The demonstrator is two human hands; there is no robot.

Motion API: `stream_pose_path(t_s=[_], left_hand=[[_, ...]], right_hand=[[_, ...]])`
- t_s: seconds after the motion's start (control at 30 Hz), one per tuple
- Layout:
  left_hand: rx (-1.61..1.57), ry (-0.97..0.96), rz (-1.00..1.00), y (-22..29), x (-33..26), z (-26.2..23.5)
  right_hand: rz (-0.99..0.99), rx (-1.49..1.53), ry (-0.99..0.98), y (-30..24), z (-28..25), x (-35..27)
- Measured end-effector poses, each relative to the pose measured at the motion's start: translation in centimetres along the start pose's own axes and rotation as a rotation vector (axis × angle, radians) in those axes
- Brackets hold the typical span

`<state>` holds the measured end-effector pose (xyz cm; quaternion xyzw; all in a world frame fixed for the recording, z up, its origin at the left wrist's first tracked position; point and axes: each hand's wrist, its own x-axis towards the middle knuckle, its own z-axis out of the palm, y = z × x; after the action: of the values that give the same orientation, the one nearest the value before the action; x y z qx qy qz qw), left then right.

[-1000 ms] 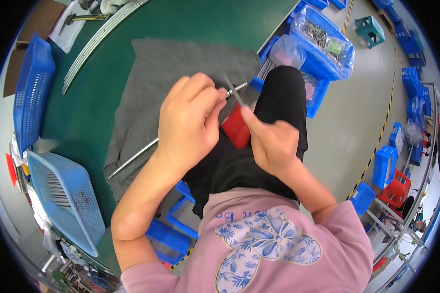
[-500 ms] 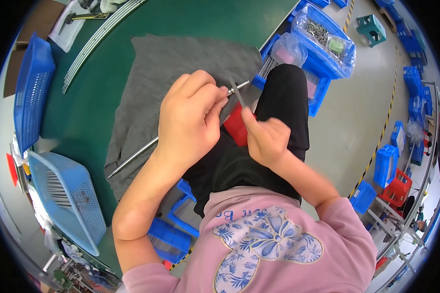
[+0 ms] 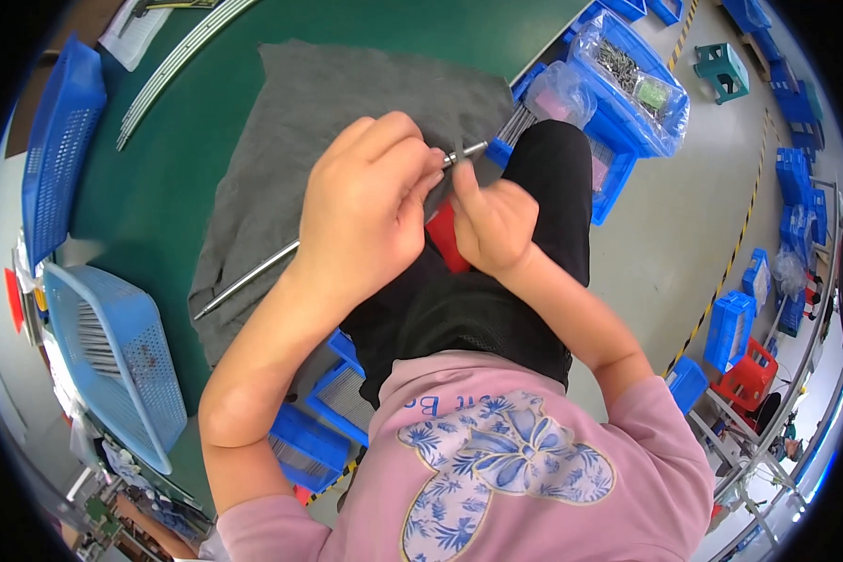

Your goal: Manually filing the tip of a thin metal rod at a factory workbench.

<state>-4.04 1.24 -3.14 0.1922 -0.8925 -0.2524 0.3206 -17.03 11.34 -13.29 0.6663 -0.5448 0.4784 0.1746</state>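
Left grip (image 3: 361,206): we're pinching the metal rod (image 3: 246,279) nr its end; w/ right grip (image 3: 496,225) we're holding a blurred thin strip (image 3: 459,140), prob. risking scratches if rod's rolling.

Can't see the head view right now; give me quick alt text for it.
The left hand's grip holds a slim metal rod while the right hand's grip holds a thin, blurred strip crossing near the rod's end. Beneath the rod, a grey cloth lies on a green tabletop; a light-blue perforated basket of thin rods stands at left.
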Motion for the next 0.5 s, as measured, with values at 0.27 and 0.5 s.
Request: stream_pose_path(t_s=[0.27,0.5], left_hand=[[-0.015,0.027,-0.001,0.3,-0.2,0.2],[-0.005,-0.002,0.002,0.2,0.0,0.0]], right_hand=[[-0.022,-0.007,0.017,0.5,0.3,0.9],[-0.017,0.002,-0.034,0.5,-0.8,2.7]])
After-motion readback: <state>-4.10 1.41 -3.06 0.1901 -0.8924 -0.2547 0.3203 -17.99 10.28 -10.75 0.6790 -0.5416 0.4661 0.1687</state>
